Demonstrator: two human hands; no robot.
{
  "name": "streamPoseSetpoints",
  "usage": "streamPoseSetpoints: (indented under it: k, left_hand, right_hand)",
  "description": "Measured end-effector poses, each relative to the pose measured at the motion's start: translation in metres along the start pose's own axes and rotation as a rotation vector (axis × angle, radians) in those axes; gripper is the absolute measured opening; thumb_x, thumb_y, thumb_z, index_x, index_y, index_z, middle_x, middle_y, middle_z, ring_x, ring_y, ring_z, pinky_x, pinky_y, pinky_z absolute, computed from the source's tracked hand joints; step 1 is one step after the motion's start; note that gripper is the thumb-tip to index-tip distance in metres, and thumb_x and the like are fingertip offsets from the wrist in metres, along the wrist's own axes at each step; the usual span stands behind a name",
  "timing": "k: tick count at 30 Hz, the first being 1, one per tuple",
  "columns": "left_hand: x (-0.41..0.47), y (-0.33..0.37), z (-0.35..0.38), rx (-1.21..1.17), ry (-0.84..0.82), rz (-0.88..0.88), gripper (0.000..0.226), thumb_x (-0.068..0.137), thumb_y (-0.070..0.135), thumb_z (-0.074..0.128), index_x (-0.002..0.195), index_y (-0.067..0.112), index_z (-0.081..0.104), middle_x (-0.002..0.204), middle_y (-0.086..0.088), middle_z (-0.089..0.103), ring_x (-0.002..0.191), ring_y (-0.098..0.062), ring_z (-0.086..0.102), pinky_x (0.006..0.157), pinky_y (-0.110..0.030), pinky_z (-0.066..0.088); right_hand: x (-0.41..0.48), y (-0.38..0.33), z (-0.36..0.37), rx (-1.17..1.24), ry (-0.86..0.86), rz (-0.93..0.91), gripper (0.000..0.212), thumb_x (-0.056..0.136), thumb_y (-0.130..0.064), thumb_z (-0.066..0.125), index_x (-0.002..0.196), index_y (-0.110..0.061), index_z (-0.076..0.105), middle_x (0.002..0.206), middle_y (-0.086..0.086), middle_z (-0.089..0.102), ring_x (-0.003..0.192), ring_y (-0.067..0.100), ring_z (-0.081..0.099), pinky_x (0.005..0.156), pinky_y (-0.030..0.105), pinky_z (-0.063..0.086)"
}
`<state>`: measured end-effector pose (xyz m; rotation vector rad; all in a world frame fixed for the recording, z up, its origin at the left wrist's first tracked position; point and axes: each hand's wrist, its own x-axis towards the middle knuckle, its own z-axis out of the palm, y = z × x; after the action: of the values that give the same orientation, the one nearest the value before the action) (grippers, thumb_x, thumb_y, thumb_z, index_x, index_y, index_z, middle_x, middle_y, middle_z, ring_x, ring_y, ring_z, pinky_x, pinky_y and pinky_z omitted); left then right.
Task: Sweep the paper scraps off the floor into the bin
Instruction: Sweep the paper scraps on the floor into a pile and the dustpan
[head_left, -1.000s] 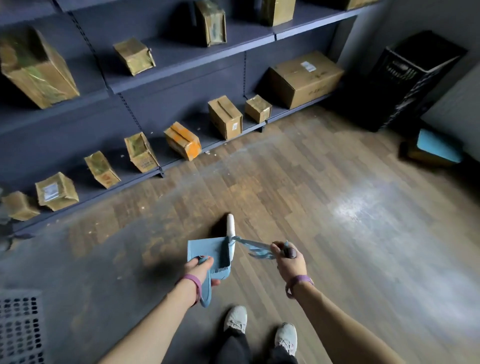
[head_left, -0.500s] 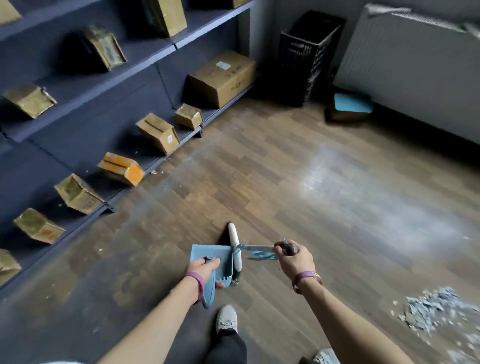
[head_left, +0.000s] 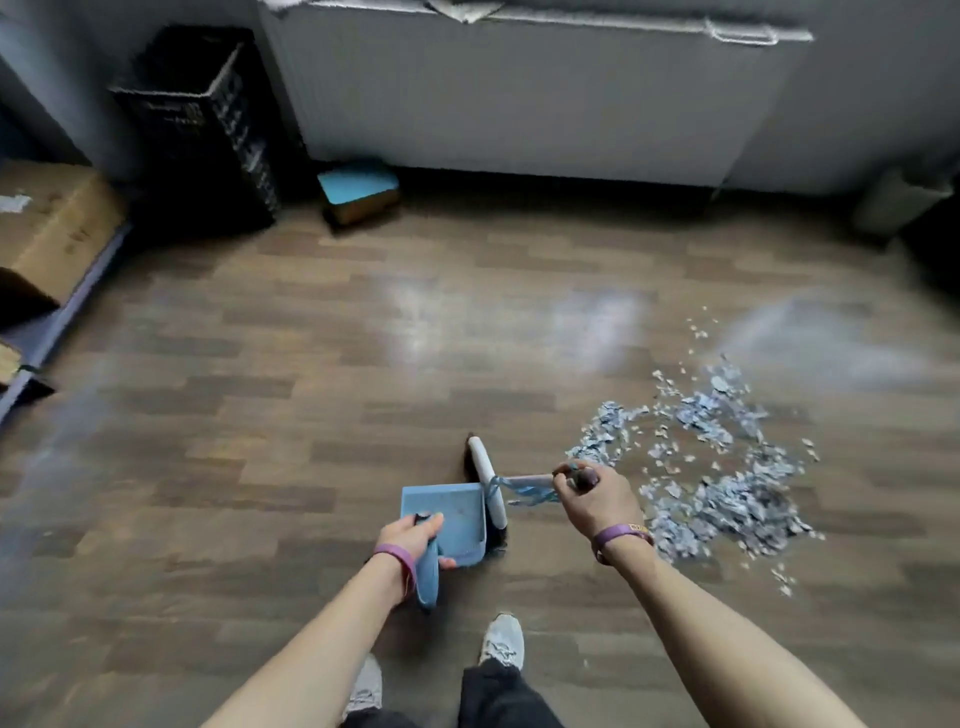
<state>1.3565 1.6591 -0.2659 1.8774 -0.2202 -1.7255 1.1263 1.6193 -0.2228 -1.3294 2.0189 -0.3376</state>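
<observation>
Two tools: brush (head_left: 487, 475) handle points right, dustpan (head_left: 449, 512) handle nearward

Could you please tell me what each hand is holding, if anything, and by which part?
The left hand grips the blue plastic dustpan by its handle; the right hand grips the white-backed, dark-bristled brush by the end of its handle.

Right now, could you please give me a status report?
Left hand grips dustpan; right hand grips brush. Paper scraps heaped on floor, right of brush, unswept. Nothing between them.
</observation>
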Motion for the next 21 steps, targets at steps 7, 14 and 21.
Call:
streamPoseSetpoints:
  k: [7,14,21]
  left_hand:
    - [-0.006,0.020,0.131,0.211,-0.132,0.008,0.009,0.094,0.017,0.057,0.086,0.019,0.055,0.083,0.000,0.057,0.032,-0.016,0.058,0.032,-0.018,0.042]
    - [0.008,0.052,0.170,0.351,-0.165,0.042,0.019,0.094,0.023,0.056,0.112,0.017,0.054,0.107,-0.007,0.058,0.033,-0.013,0.058,0.036,-0.015,0.042]
    - [0.029,0.083,0.216,0.396,-0.170,0.058,0.012,0.094,0.015,0.055,0.106,0.012,0.055,0.085,-0.009,0.061,0.027,-0.014,0.053,0.032,-0.018,0.043]
  right_hand:
    - [0.043,0.101,-0.103,0.014,0.156,0.195,0.011,0.083,-0.037,0.061,0.090,-0.035,0.069,0.089,-0.006,0.071,0.082,0.018,0.063,0.063,0.021,0.042]
    - [0.076,0.132,-0.142,0.037,0.188,0.258,0.017,0.077,-0.029,0.065,0.072,-0.045,0.060,0.094,-0.004,0.072,0.091,0.021,0.066,0.077,0.031,0.055]
    - [0.098,0.127,-0.152,0.226,0.271,0.225,0.019,0.078,-0.015,0.067,0.070,-0.032,0.066,0.075,-0.005,0.068,0.079,0.020,0.066,0.075,0.034,0.056]
